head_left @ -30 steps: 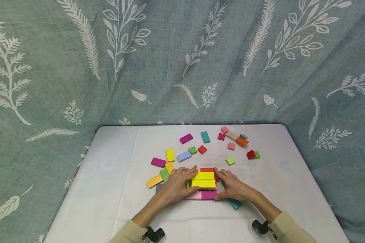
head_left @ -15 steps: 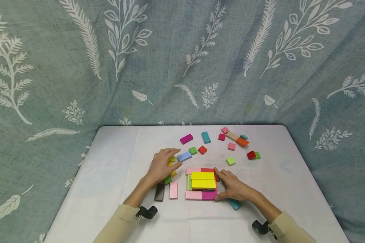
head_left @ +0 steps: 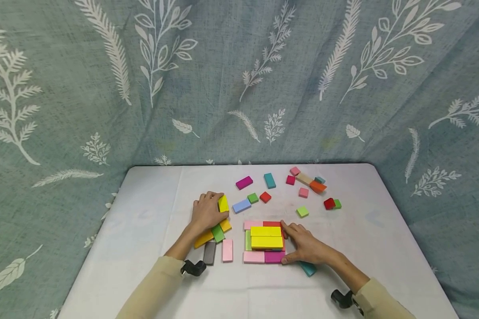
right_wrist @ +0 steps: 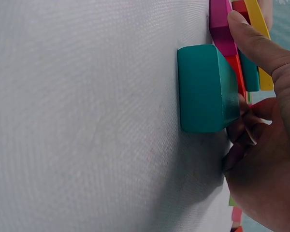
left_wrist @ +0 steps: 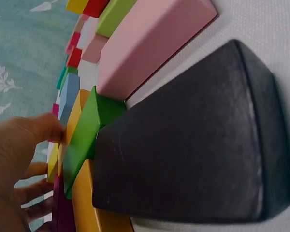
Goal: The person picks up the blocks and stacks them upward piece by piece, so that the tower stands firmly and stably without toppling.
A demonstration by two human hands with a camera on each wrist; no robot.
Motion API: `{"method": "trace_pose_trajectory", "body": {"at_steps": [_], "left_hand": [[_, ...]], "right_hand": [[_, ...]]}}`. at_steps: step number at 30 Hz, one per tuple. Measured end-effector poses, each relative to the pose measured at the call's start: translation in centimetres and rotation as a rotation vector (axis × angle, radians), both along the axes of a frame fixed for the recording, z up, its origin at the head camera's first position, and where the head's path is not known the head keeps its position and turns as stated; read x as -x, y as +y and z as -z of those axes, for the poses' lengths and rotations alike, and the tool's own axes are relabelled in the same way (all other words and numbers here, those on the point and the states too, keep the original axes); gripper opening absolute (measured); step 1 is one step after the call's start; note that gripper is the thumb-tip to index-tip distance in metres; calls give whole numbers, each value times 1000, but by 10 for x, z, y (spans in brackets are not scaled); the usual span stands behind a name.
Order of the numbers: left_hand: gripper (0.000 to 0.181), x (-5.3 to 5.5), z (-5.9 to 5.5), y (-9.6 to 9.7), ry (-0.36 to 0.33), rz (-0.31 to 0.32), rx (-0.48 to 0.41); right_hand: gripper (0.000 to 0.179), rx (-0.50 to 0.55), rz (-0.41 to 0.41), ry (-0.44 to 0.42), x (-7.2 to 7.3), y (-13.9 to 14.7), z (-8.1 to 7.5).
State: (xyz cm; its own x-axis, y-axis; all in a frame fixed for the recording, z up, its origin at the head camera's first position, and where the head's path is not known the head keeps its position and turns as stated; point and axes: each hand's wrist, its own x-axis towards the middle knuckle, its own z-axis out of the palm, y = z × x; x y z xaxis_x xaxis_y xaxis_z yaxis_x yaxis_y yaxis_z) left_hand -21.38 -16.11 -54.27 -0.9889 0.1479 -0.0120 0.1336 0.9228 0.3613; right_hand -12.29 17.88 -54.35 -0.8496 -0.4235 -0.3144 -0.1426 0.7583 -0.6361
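Note:
In the head view, my left hand [head_left: 208, 212] pinches a yellow block [head_left: 223, 204] lying at the far end of a cluster left of the stack. The left wrist view shows the thumb on the near side of that block and the fingers beyond it. My right hand [head_left: 305, 243] rests against the right side of the stack, thumb at the magenta block [head_left: 274, 257] and index finger at the red block [head_left: 272, 223]. Two yellow blocks [head_left: 266, 237] lie side by side on top of the stack. Beneath the right palm, a teal block [right_wrist: 203, 89] is partly hidden.
A dark grey block [head_left: 209, 253] and a pink block [head_left: 227, 250] lie left of the stack. Green [head_left: 217, 233] and orange [head_left: 203, 239] blocks sit under the left wrist. Several loose blocks, such as a blue one [head_left: 241, 205], are scattered towards the table's [head_left: 151, 186] back edge.
My left hand has left the stack's left side and moved left and away to the cluster, where it now pinches a yellow block. The right hand has stayed at the stack.

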Motion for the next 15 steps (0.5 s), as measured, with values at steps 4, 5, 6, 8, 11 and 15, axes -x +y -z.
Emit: {"method": "trace_pose_trajectory", "body": {"at_steps": [4,5,6,8,11,15], "left_hand": [[71,-1,-2,1,46,-12,5],[72,-2,-4,2,66,-12,6],[72,-3,-6,3,86,-10,1],[72,-9,-13,8,129,8,-36],[70,-23,-24,19,177,90,-98],[67,-48,-33,39,187,288,-161]], "right_hand": [[121,-4,0,8,-1,0,1],[121,-5,0,10,-1,0,1],[121,-4,0,11,-1,0,1],[121,-3,0,10,-1,0,1],[121,-2,-1,4,-1,0,1],[121,1,6,-7,0,0,0]]}}
